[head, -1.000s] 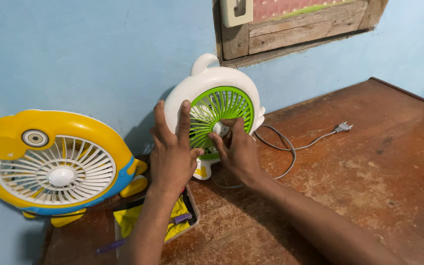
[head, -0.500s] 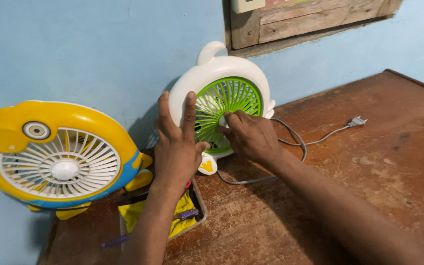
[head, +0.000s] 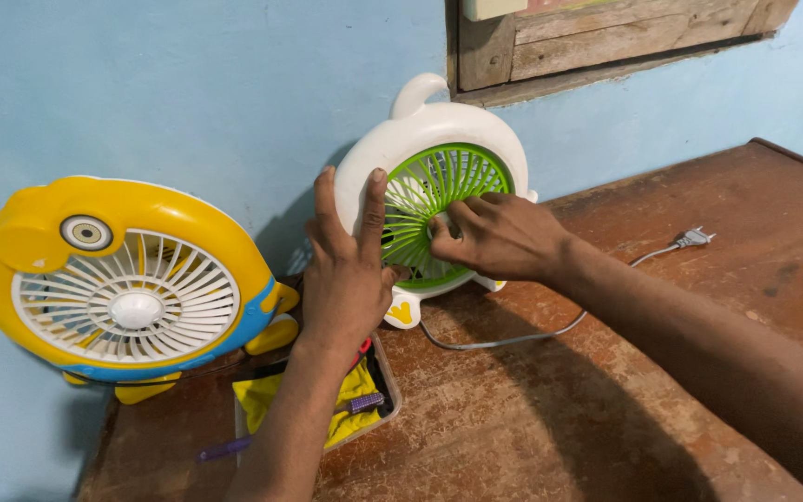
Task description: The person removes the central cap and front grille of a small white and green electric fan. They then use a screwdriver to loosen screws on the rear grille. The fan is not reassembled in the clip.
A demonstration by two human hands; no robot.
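Note:
A white fish-shaped fan (head: 439,130) with a green round grille (head: 457,181) stands upright on the wooden table against the blue wall. My left hand (head: 346,270) lies flat on the fan's white left side, fingers spread and pointing up. My right hand (head: 499,234) covers the middle of the grille, with its fingertips pinched on the white centre cap (head: 436,226). The fan's grey cord (head: 513,336) runs over the table to a plug (head: 694,239) at the right.
A yellow and blue fish-shaped fan (head: 118,279) with a white grille stands to the left. Under my left forearm sits a small tray (head: 388,390) holding a yellow cloth (head: 262,395) and purple-handled tools. A wooden window frame (head: 606,42) hangs above. The table's edge (head: 801,156) is at the right.
My right hand has turned on the centre cap, wrist swinging from below the grille to its right side. The left hand stays flat on the fan. The view shifted slightly.

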